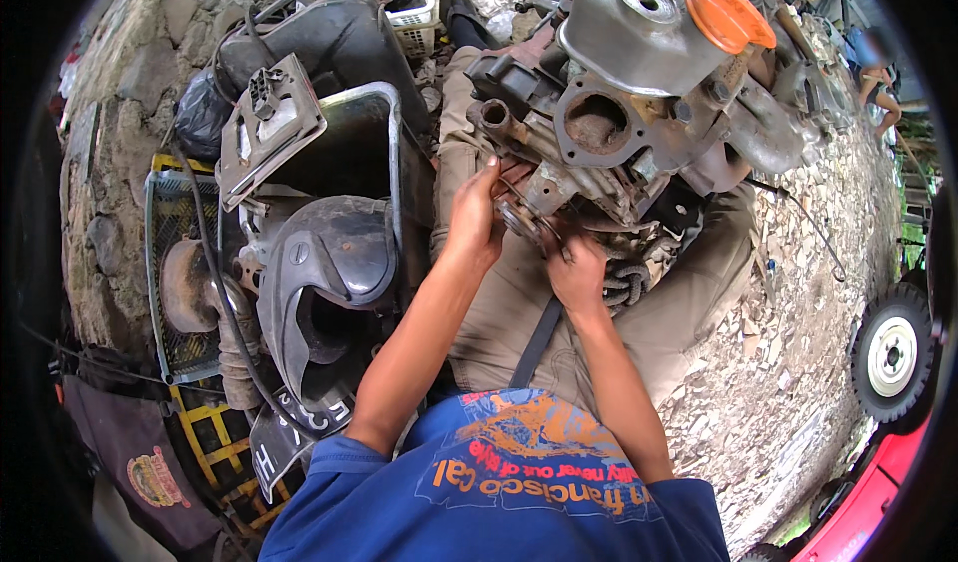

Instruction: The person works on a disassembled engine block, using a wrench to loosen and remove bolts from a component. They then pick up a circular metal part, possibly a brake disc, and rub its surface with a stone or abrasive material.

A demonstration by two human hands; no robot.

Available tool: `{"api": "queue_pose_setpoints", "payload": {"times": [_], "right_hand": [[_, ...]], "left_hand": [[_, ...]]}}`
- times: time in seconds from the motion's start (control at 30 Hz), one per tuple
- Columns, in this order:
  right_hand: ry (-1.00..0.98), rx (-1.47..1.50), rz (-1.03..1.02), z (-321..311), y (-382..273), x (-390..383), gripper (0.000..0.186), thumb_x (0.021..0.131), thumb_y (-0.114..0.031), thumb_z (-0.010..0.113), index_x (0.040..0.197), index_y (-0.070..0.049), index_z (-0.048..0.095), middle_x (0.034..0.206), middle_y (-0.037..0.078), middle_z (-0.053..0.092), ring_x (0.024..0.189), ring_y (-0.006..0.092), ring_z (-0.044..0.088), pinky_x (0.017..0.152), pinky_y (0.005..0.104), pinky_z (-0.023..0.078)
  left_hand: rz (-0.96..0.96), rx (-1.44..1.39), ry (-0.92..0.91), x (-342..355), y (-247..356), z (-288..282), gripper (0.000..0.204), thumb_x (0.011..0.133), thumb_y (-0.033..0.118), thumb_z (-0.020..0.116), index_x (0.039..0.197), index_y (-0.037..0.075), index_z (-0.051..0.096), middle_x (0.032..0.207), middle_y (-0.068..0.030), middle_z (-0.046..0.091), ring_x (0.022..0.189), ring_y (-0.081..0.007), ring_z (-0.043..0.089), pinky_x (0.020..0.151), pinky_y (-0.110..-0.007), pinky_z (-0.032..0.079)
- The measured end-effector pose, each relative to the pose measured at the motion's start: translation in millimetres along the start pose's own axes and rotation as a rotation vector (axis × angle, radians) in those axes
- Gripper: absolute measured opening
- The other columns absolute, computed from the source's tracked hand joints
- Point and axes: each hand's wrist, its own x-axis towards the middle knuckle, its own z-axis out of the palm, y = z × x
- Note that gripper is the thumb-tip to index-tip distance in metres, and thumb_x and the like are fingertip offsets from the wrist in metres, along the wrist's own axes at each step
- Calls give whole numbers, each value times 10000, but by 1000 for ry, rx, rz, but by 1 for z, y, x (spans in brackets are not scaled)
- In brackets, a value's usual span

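My left hand and my right hand are close together over my lap, just below a greasy engine assembly. Both hands have their fingers closed around a small dark metal part with a rounded end. Whether this part is joined to the assembly cannot be made out. Just above the fingers are a short open pipe and a round flanged opening. Farther back, a silver metal tank rests against the assembly, with an orange plastic piece at its right.
At my left are a black helmet-like shell, a dark bin, a flat metal bracket and a rusty pipe. A white basket stands beyond. Stony ground spreads right, toward a wheel and another person.
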Motion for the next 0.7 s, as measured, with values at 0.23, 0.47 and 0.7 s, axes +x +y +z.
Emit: {"api": "queue_pose_setpoints", "payload": {"times": [0.23, 0.47, 0.7], "right_hand": [[-176, 150, 150, -31, -20, 0, 230, 816, -57, 730, 1022, 28, 671, 967, 202, 687, 880, 344, 681, 764, 386, 538], [-275, -64, 30, -38, -33, 3, 295, 817, -111, 726, 1078, 14, 668, 1039, 209, 670, 948, 370, 653, 818, 409, 526], [-77, -7, -304, -86, -116, 65, 351, 777, -33, 751, 1120, -36, 676, 1062, 128, 646, 951, 305, 642, 815, 377, 531]], "left_hand": [[-92, 145, 12, -19, 17, -28, 394, 983, 230, 595, 1264, -40, 544, 1126, -129, 688, 1011, -197, 672, 820, -341, 547], [483, 689, 129, -36, 64, -39, 317, 973, 150, 617, 1231, -34, 605, 1086, -119, 698, 995, -184, 675, 844, -318, 557], [548, 330, 108, -65, 111, -1, 368, 989, 204, 593, 1256, -48, 566, 1126, -144, 685, 991, -231, 696, 813, -324, 583]]}}
